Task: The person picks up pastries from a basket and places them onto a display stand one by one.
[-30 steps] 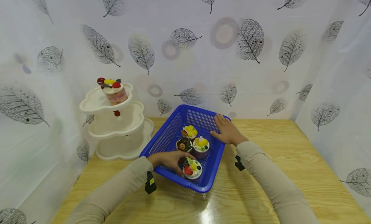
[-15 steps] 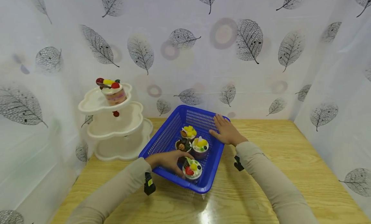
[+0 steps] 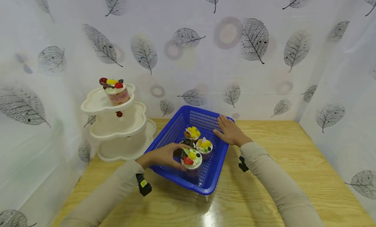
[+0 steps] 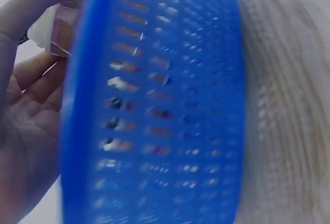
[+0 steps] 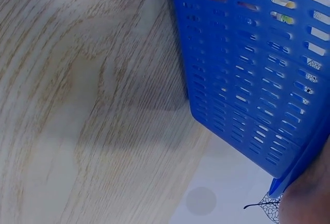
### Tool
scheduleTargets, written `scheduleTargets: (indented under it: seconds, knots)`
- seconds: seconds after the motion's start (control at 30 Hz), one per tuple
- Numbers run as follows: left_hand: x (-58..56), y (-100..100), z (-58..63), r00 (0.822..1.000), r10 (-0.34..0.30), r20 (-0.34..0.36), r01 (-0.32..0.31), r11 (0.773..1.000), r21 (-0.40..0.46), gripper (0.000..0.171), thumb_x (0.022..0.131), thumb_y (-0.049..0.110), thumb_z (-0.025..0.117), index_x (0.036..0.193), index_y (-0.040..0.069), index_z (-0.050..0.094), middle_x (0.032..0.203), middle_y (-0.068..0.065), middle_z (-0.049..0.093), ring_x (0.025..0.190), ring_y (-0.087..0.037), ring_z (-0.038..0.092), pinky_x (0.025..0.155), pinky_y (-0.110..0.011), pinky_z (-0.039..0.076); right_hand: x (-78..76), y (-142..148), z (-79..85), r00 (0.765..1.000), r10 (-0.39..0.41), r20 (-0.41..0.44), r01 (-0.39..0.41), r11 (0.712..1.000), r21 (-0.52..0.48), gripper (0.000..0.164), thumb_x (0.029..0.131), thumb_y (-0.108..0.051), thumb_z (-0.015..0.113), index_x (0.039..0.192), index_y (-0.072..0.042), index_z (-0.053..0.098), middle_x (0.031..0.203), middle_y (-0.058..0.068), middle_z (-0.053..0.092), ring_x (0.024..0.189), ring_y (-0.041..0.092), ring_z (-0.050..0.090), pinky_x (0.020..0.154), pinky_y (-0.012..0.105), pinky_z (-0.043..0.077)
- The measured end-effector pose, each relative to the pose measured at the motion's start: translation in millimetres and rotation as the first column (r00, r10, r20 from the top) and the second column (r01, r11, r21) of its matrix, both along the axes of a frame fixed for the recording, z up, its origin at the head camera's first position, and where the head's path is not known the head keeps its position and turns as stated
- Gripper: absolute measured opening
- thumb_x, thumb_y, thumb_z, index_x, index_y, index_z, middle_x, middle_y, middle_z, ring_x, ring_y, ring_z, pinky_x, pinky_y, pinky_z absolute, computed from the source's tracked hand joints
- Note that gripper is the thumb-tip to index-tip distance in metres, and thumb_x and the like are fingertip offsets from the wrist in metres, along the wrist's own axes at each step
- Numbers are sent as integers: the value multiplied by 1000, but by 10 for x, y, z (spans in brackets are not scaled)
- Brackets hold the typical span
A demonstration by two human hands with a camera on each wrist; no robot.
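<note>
My left hand grips a dessert cup topped with cream, strawberry and a yellow ball, thumb and fingers on either side of it. The cup is held above the floor of the blue basket. In the left wrist view the cup shows at the fingers, above the basket's rim. Several other cups sit behind: one with yellow cubes, one with yellow fruit and a dark-topped one, partly hidden by the left hand. My right hand rests on the basket's right rim, fingers straight.
A white three-tier stand stands left of the basket, with a layered dessert cup on its top tier. A red ball shows at the middle tier. A leaf-print curtain hangs behind the wooden table.
My left hand has lifted the strawberry-topped cup off the basket floor and shifted it slightly left and away from me. The right hand and basket have stayed in place.
</note>
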State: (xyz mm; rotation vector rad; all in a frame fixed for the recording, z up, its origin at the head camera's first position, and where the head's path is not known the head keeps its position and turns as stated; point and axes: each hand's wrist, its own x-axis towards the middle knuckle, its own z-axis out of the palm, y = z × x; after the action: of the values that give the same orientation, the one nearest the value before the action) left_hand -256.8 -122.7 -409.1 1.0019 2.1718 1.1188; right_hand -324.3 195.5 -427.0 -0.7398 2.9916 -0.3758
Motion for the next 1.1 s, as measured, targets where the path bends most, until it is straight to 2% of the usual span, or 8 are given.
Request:
scheduleTargets:
  seconds: [0.2, 0.33, 0.43, 0.67, 0.77, 0.83, 0.97, 1.1]
  knots:
    - [-8, -230, 149, 999, 37, 12, -38, 988, 146, 68, 78, 19, 81, 136, 7, 49, 126, -6, 58, 115, -18, 57, 98, -29, 47, -3, 12, 0, 1000, -11, 10, 11, 1000, 16, 73, 103, -43, 35, 149, 10, 12, 156, 27, 6, 145, 41, 4, 117, 53, 7]
    - [19, -410, 303, 992, 122, -8, -118, 971, 207, 67, 79, 17, 80, 136, 2, 48, 124, -12, 59, 114, -23, 58, 97, -30, 48, 0, 14, -6, 1000, -9, 16, 9, 1000, 10, 75, 102, -44, 35, 149, 10, 12, 157, 27, 5, 145, 41, 4, 117, 54, 6]
    - [44, -552, 433, 979, 201, -30, -188, 952, 241, 62, 80, 14, 79, 133, -1, 50, 122, -14, 60, 113, -23, 59, 96, -30, 49, 2, 21, -8, 1000, -5, 23, 5, 1000, 6, 74, 102, -42, 36, 148, 10, 11, 156, 28, 4, 144, 42, 3, 117, 54, 6]
    - [89, -912, 684, 926, 366, -94, -321, 894, 313, 60, 82, 8, 76, 133, -3, 48, 126, -19, 57, 111, -13, 59, 94, -26, 49, -8, 27, -9, 1000, 11, 26, -11, 1000, -6, 71, 103, -39, 35, 148, 12, 12, 155, 30, 5, 144, 44, 4, 116, 55, 6]
    - [123, -1082, 792, 899, 429, -82, -386, 868, 312, 59, 85, 9, 72, 136, -3, 45, 129, -19, 56, 110, -8, 59, 91, -24, 51, -12, 4, -6, 1000, 14, 21, -14, 1000, -5, 71, 103, -38, 36, 147, 12, 12, 155, 30, 5, 144, 43, 3, 116, 55, 6]
    - [140, -1178, 865, 880, 469, -68, -429, 849, 308, 57, 88, 9, 70, 137, -4, 44, 128, -17, 56, 109, -6, 60, 88, -24, 52, -12, -7, -4, 1000, 12, 16, -12, 1000, 0, 71, 103, -37, 36, 148, 12, 12, 156, 29, 5, 144, 43, 3, 116, 55, 6]
    - [174, -1340, 1017, 846, 532, -40, -495, 811, 310, 58, 91, 11, 65, 141, -3, 39, 127, -1, 55, 110, 0, 57, 88, -19, 50, -9, -22, -5, 1000, 10, 13, -10, 1000, -1, 71, 103, -38, 37, 148, 11, 12, 156, 28, 5, 144, 42, 3, 117, 54, 5]
    - [164, -1443, 1132, 839, 544, 2, -489, 754, 439, 50, 92, 3, 62, 139, 4, 44, 124, 6, 56, 113, -1, 54, 91, -14, 47, -6, -8, -6, 1000, -1, 17, 1, 1000, 7, 72, 103, -39, 36, 148, 10, 11, 157, 27, 4, 144, 42, 3, 117, 53, 6]
